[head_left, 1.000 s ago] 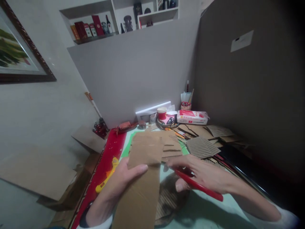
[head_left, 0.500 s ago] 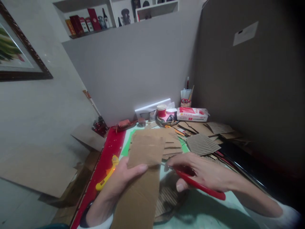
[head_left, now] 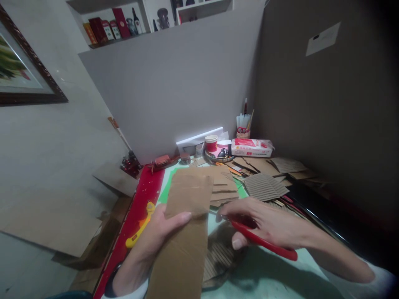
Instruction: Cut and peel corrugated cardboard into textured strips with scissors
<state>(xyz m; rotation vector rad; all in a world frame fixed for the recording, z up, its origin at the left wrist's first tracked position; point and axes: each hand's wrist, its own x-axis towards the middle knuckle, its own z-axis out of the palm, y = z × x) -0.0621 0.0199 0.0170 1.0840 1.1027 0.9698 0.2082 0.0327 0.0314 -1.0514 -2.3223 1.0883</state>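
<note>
Head view, looking down at a cluttered desk w/ a pale green cutting mat (head_left: 274, 278). Left hand (head_left: 156, 236) grips a long brown corrugated cardboard strip (head_left: 183, 232), thumb on top across its left edge, fingers under; strip runs from bottom of frame up toward the desk centre, raised above the mat. Right hand (head_left: 268, 226) is closed around a red-handled cutting tool (head_left: 264, 245), prob. a knife or scissors, can't tell which; its tip end sits right at the strip's right edge, approx. level w/ the left thumb, forefinger stretched along it. Under the strip and right hand: a dark round ribbed cardboard piece (head_left: 221, 257) flat on the mat. Behind the strip, a stack of flat brown cardboard sheets (head_left: 222, 187), and right of that a grey-brown ribbed corrugated sheet (head_left: 264, 187). Left of left hand, a yellow plastic utility cutter (head_left: 141, 228) lies on a red strip (head_left: 137, 211) along the desk edge. Far end by the grey partition: a red-and-white paper cup (head_left: 211, 143), a white-and-red tissue pack (head_left: 252, 147), a small pen holder (head_left: 243, 128). Wall shelf w/ red boxes (head_left: 102, 29) top left; framed picture (head_left: 18, 70) at left.
</note>
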